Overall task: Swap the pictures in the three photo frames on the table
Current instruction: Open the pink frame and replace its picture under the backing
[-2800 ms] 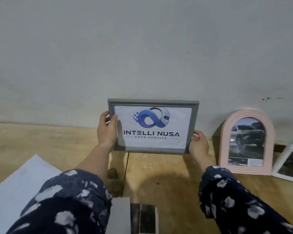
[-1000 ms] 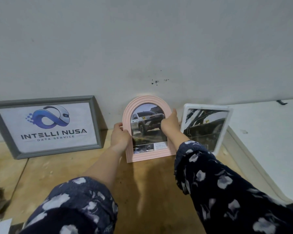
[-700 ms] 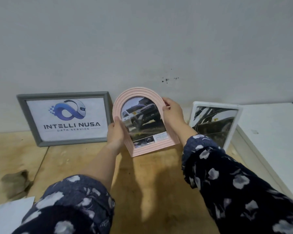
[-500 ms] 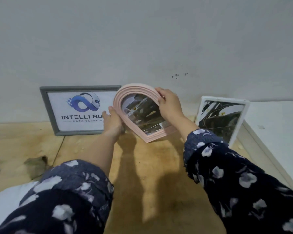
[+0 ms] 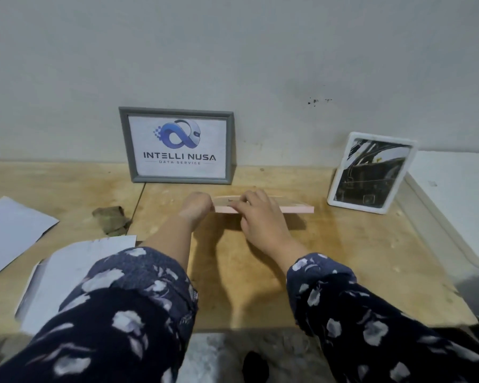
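Both hands were on the pink frame, which lay nearly flat and edge-on to my camera, just in front of the grey frame; whether it touched the wooden table or hovered just over it I could not tell; the left hand was curled round the frame's left end, gripping it; the right hand lay across the near edge toward the middle, fingers bent over the top, holding it too; from this angle I could not see the picture inside; the grey frame stood upright against the wall, showing a blue logo with the words INTELLI NUSA DATA SERVICE; the white frame leaned back at the right, well apart from the grey one, with a dark picture in it; loose white paper sheets lay at the left of the table, and a crumpled brownish scrap sat near the seam in the wood; a white slab bordered the table on the right
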